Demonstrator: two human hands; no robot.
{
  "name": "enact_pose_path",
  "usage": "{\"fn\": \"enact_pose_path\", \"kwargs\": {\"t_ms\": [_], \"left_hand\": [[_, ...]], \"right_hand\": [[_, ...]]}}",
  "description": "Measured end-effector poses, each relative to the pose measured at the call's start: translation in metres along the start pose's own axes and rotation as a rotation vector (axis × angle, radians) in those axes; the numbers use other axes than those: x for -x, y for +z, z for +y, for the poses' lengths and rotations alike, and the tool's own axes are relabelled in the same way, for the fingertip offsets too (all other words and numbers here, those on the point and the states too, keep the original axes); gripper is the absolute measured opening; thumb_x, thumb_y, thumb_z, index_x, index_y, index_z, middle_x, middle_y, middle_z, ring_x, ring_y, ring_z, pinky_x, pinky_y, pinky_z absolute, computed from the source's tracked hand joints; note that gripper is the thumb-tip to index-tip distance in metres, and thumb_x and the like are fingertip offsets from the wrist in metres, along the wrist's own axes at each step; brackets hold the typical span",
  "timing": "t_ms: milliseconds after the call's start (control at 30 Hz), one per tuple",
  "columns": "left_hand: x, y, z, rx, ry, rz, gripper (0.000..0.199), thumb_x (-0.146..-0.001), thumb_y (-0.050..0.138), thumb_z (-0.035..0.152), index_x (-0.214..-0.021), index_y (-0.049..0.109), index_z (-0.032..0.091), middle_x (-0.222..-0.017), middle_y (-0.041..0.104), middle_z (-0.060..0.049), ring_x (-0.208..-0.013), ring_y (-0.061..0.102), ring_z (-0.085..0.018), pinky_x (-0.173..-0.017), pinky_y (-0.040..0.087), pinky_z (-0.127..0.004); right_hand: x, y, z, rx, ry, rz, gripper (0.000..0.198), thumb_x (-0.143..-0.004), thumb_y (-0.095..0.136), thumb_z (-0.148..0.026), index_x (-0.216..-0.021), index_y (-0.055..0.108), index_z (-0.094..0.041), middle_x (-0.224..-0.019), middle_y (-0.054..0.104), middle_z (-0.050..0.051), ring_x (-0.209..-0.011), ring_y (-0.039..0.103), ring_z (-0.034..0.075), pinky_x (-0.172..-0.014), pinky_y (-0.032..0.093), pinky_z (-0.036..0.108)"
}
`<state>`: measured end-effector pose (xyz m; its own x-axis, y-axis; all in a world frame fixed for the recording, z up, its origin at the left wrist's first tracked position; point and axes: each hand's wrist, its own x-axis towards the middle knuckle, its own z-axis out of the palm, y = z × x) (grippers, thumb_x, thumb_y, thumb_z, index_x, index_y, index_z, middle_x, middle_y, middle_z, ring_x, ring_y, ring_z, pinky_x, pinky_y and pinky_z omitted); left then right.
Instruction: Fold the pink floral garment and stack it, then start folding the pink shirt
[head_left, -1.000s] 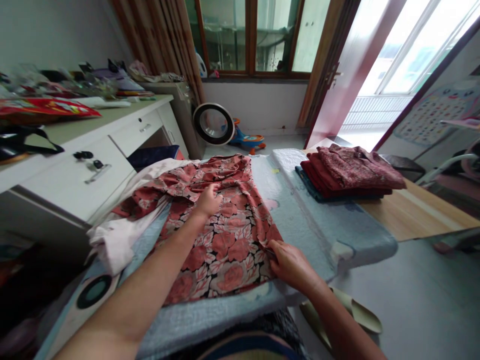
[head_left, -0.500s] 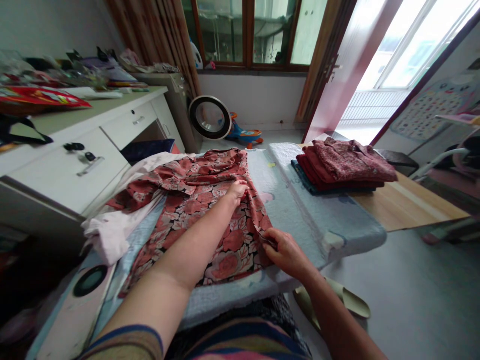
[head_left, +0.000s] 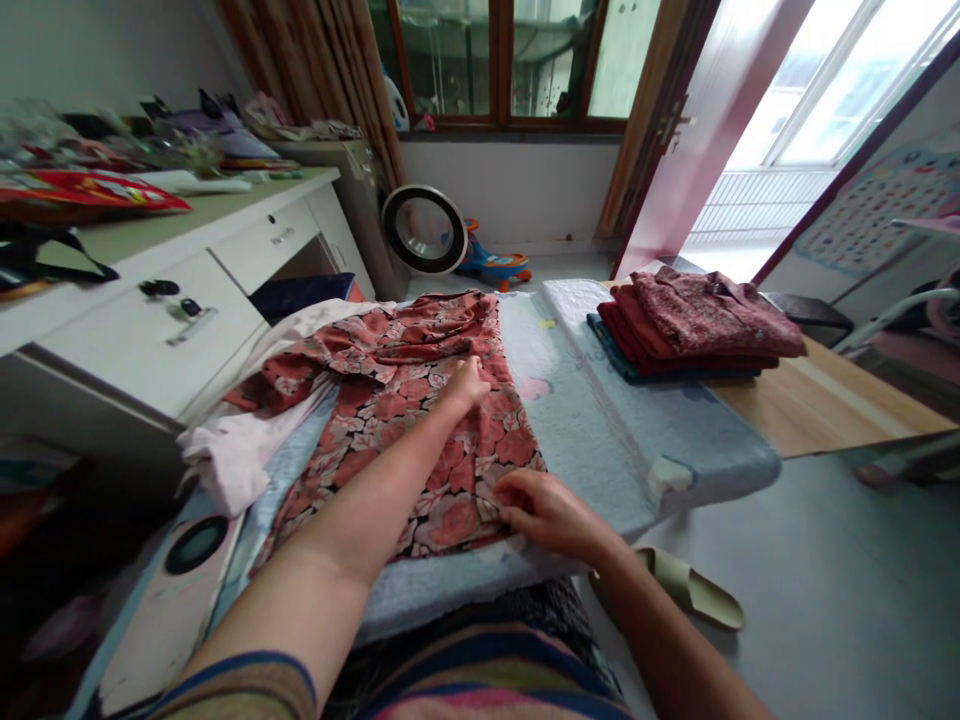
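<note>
A red floral garment (head_left: 450,455) with black and pale leaf patterns lies spread on the padded blue cloth, its upper part bunched in wrinkles. My left hand (head_left: 471,383) rests on its upper right part, with fingers closed on a pinch of the fabric. Near the garment's lower right corner, my right hand (head_left: 547,512) has thumb and fingertips pressed together at the cloth. Beneath the garment's left side shows a crumpled white cloth (head_left: 232,455).
A stack of folded clothes (head_left: 697,325) sits at the right, partly over a wooden board (head_left: 840,400). To the left stands a white drawer desk (head_left: 150,340) with clutter on top. Green slippers (head_left: 690,590) lie on the floor at right.
My right hand has shifted left, from the garment's right edge onto its lower right part. The right side of the fabric lies flatter. My left hand stays about where it was.
</note>
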<state>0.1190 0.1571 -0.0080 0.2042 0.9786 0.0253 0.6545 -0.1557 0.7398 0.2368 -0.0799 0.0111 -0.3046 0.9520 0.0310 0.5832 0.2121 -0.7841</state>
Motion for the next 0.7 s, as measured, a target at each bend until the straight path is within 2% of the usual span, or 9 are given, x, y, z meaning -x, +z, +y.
{"fn": "enact_pose_path", "kwargs": {"t_ms": [133, 200, 267, 367, 500, 600, 700], "left_hand": [[0.013, -0.002, -0.001, -0.106, 0.017, -0.09, 0.068, -0.068, 0.068, 0.014, -0.134, 0.053, 0.018, -0.122, 0.063, -0.011, -0.108, 0.061, -0.023, -0.094, 0.046, -0.031], [0.023, -0.004, 0.0, -0.133, 0.027, -0.136, 0.066, -0.071, 0.069, 0.017, -0.135, 0.053, 0.019, -0.118, 0.065, -0.01, -0.102, 0.062, -0.022, -0.09, 0.047, -0.03], [0.035, -0.007, 0.0, -0.165, 0.048, -0.18, 0.062, -0.073, 0.067, 0.018, -0.133, 0.055, 0.02, -0.112, 0.067, -0.008, -0.096, 0.063, -0.02, -0.087, 0.048, -0.029], [0.055, -0.01, -0.002, -0.162, 0.08, -0.233, 0.06, -0.073, 0.065, 0.016, -0.132, 0.055, 0.019, -0.104, 0.067, -0.006, -0.09, 0.063, -0.019, -0.084, 0.048, -0.027], [0.081, -0.011, -0.005, -0.031, 0.088, -0.322, 0.066, -0.07, 0.065, 0.014, -0.134, 0.052, 0.015, -0.103, 0.067, -0.005, -0.089, 0.063, -0.018, -0.081, 0.049, -0.027], [0.102, -0.012, -0.004, 0.062, 0.106, -0.37, 0.062, -0.07, 0.066, 0.016, -0.131, 0.053, 0.015, -0.111, 0.066, -0.007, -0.098, 0.062, -0.02, -0.088, 0.049, -0.029], [0.125, -0.013, -0.002, 0.201, 0.11, -0.435, 0.055, -0.07, 0.065, 0.016, -0.124, 0.056, 0.017, -0.119, 0.065, -0.007, -0.108, 0.06, -0.02, -0.094, 0.047, -0.028]], "right_hand": [[0.009, -0.022, 0.02, -0.093, 0.124, 0.221, 0.02, -0.088, 0.051, -0.022, -0.099, 0.068, -0.021, -0.087, 0.07, 0.001, -0.078, 0.061, 0.015, -0.072, 0.044, 0.025], [0.013, -0.03, 0.03, -0.028, 0.166, 0.319, 0.017, -0.088, 0.051, -0.023, -0.094, 0.067, -0.021, -0.085, 0.069, 0.001, -0.079, 0.061, 0.016, -0.074, 0.045, 0.027], [0.017, -0.033, 0.036, 0.062, 0.177, 0.357, 0.016, -0.087, 0.05, -0.021, -0.09, 0.066, -0.02, -0.083, 0.068, 0.002, -0.078, 0.06, 0.016, -0.074, 0.044, 0.028], [0.021, -0.028, 0.038, 0.163, 0.157, 0.296, 0.015, -0.085, 0.052, -0.017, -0.091, 0.066, -0.02, -0.087, 0.065, 0.002, -0.08, 0.059, 0.016, -0.075, 0.044, 0.028], [0.025, -0.02, 0.034, 0.226, 0.136, 0.192, 0.02, -0.083, 0.057, -0.014, -0.099, 0.068, -0.02, -0.095, 0.06, 0.004, -0.09, 0.059, 0.017, -0.084, 0.045, 0.029], [0.027, -0.02, 0.029, 0.218, 0.105, 0.164, 0.023, -0.084, 0.06, -0.016, -0.106, 0.067, -0.021, -0.098, 0.058, 0.004, -0.095, 0.057, 0.018, -0.087, 0.045, 0.03], [0.029, -0.022, 0.025, 0.215, 0.061, 0.079, 0.025, -0.081, 0.067, -0.019, -0.105, 0.067, -0.022, -0.103, 0.057, 0.004, -0.099, 0.056, 0.019, -0.091, 0.044, 0.03]]}}
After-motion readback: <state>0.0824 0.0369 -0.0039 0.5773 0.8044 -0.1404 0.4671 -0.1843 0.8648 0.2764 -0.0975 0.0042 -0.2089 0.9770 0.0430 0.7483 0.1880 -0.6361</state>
